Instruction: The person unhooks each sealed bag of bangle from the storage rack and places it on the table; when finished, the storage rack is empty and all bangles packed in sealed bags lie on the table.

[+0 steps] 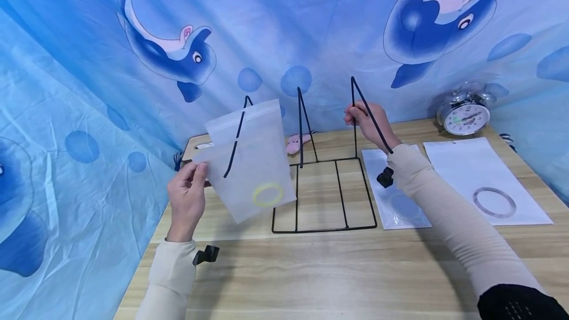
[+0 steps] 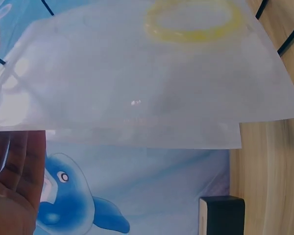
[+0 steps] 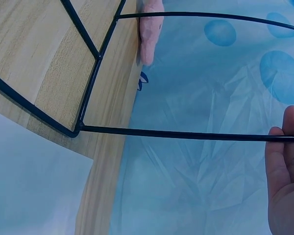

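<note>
My left hand [image 1: 187,199] pinches the left edge of a frosted zip bag [image 1: 262,152] between thumb and fingers. A yellow ring [image 2: 193,35] shows through the bag near its lower edge. The bag is raised and tilted at the left end of a black wire rack [image 1: 324,230]; one leg of the rack's left upright shows in front of it, and the bag covers what is behind. My right hand [image 1: 366,120] holds the rear leg of the rack's right upright [image 3: 186,133] with its fingertips. The rack's base rests on the table.
To the right lie a clear bag [image 1: 378,186] and a white sheet or bag with a grey ring [image 1: 494,202]. A silver alarm clock [image 1: 467,118] stands behind them. A pink plush toy [image 1: 294,144] lies behind the rack, against the blue dolphin curtain [image 1: 338,23].
</note>
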The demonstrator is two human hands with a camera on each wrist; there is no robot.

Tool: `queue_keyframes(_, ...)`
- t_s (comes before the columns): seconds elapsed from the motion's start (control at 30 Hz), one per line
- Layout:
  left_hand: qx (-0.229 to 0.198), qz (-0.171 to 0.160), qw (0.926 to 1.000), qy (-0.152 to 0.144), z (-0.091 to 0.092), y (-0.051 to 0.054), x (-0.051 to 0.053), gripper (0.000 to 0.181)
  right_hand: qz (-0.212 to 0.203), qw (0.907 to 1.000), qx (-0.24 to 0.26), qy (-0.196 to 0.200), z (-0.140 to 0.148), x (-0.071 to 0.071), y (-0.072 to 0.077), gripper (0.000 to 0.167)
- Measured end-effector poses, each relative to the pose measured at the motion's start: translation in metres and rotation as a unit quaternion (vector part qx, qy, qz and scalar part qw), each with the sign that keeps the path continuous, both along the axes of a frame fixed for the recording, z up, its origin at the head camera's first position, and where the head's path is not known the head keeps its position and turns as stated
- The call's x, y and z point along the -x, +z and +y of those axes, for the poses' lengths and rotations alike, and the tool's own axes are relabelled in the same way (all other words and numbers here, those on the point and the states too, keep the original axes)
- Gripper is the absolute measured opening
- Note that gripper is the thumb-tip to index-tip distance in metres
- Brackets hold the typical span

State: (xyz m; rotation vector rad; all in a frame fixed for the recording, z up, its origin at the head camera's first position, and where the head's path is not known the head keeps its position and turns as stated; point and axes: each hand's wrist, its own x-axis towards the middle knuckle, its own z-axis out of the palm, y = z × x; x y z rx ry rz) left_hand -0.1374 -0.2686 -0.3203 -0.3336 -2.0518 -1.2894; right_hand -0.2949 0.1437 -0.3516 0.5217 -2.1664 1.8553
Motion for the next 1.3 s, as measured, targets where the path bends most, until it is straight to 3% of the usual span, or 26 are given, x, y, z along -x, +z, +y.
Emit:
queue_keyframes(0.33,-0.042,-0.022,0.9966,-0.067,-0.009,-0.003,-0.008,0.017,0.002,0.9999,-0.012,-0.004,0.002,0.009,-0.007,0.033)
queue_keyframes(0.5,-0.051,-0.005,0.995,-0.085,-0.013,-0.005,-0.013,0.014,0.002,1.0,-0.01,0.0,0.001,0.01,-0.009,0.033)
queue_keyframes(0.6,-0.041,0.008,0.9958,-0.081,-0.014,-0.005,-0.015,0.013,-0.001,1.0,-0.004,-0.003,0.002,0.01,-0.009,0.031)
queue_keyframes(0.8,-0.002,0.032,0.9984,-0.046,-0.014,-0.004,-0.021,0.012,0.0,0.9999,-0.006,-0.009,0.003,0.009,-0.008,0.03)
queue_keyframes(1.07,-0.04,0.056,0.9939,-0.086,-0.013,-0.003,-0.03,0.018,0.0,1.0,-0.006,-0.006,0.001,-0.001,0.0,0.027)
queue_keyframes(1.3,-0.048,0.056,0.9938,-0.083,-0.013,-0.002,-0.036,0.021,0.0,0.9999,-0.005,-0.011,-0.001,-0.003,0.001,0.028)
